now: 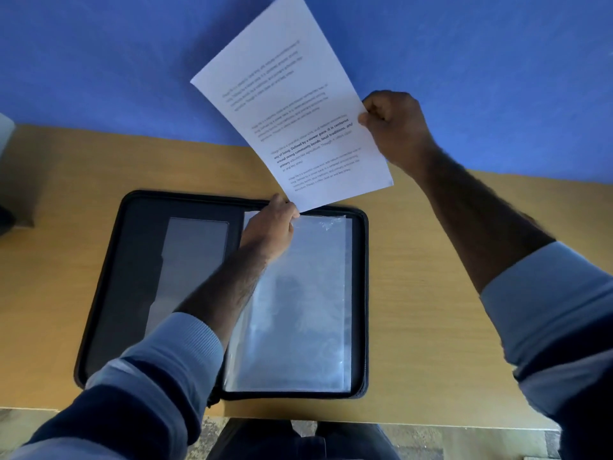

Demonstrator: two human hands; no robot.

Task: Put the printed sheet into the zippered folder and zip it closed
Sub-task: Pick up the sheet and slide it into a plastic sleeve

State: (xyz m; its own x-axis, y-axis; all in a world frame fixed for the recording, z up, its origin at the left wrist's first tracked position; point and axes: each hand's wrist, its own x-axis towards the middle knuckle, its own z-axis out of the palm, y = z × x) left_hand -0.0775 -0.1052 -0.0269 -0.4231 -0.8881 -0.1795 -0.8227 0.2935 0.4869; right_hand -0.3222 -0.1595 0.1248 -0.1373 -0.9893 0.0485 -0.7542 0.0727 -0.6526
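above the open black zippered folder [132, 277], our right hand [393, 124] and left hand [270, 225] pinch the white printed paper sheet [292, 104], whose lower corner may snag and crumple on the limp clear plastic sleeve [298, 310].

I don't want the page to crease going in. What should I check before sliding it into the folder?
1. Zippered folder open and flat on the table: ok.
2. Right hand pinches the printed sheet at its side edge: ok.
3. Sheet's lowest corner is at the top edge of the clear sleeve: ok.
4. Sheet squared with the sleeve: not ok, it is tilted.
5. Left hand holds the sleeve's mouth open: cannot tell.
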